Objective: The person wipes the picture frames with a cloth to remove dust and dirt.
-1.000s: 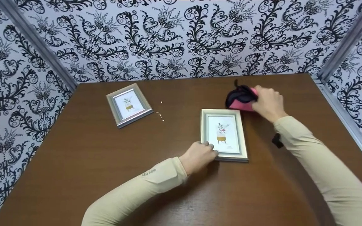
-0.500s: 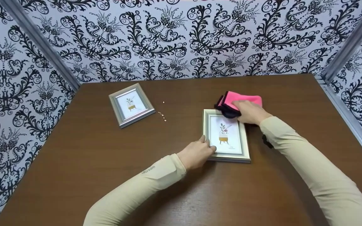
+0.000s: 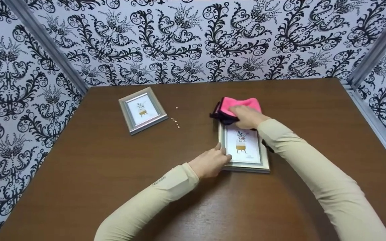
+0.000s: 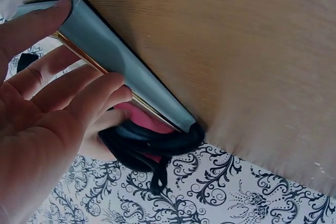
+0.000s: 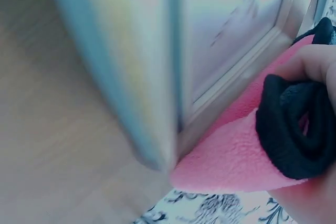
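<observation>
A cream picture frame (image 3: 265,160) with a drawing of a potted plant lies face up on the table. My left hand (image 3: 211,162) holds its near left edge, thumb by the corner and fingers over the rim in the left wrist view. My right hand (image 3: 248,117) grips a bunched pink cloth (image 3: 243,103) with black edging and presses it on the frame's far end. The cloth hides the frame's far edge. In the right wrist view the fleecy pink cloth (image 5: 226,166) lies against the rim, with a black fold in the fingers.
A second picture frame (image 3: 142,110), greyish with a silver inner edge, lies tilted at the back left of the brown table (image 3: 129,160). Several small white crumbs (image 3: 175,122) lie beside it. Patterned walls (image 3: 179,40) enclose the table at the back and sides.
My right hand has brought the cloth from the table behind the frame onto its far right corner, then left along its far edge. My left hand stays at the frame's near left edge.
</observation>
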Available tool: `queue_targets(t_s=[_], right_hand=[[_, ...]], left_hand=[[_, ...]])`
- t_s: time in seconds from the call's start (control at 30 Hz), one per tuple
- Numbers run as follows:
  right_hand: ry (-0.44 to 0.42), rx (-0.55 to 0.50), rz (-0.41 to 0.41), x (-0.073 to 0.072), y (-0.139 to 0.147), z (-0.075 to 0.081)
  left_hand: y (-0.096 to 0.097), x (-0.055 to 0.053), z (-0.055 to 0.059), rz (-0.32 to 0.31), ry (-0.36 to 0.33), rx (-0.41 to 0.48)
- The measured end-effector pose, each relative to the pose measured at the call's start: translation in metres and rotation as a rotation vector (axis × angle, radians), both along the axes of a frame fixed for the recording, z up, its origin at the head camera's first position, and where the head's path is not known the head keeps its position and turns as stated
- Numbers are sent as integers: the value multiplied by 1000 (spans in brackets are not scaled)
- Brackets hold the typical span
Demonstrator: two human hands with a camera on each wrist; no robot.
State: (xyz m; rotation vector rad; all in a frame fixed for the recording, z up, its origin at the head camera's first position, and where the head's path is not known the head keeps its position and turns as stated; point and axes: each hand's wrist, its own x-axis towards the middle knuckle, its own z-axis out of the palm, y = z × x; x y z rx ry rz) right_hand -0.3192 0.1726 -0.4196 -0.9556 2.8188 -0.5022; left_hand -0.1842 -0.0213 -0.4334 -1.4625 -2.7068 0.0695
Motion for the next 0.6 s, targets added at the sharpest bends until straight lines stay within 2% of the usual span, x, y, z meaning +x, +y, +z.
queue_targets(t_s=[0.17,0.3,0.47,0.6], right_hand=[[-14,-24,63,0,-16,-1],[-37,-28,73,-2,-18,0],[-48,-52,87,-4,-8,4],[-50,-60,78,-7,10,6]], left_hand=[[2,-1,-2,-17,37,-7],[5,-1,0,-24,64,-15],[6,-1,2,-18,57,-6],[3,0,2,-23,91,-4]])
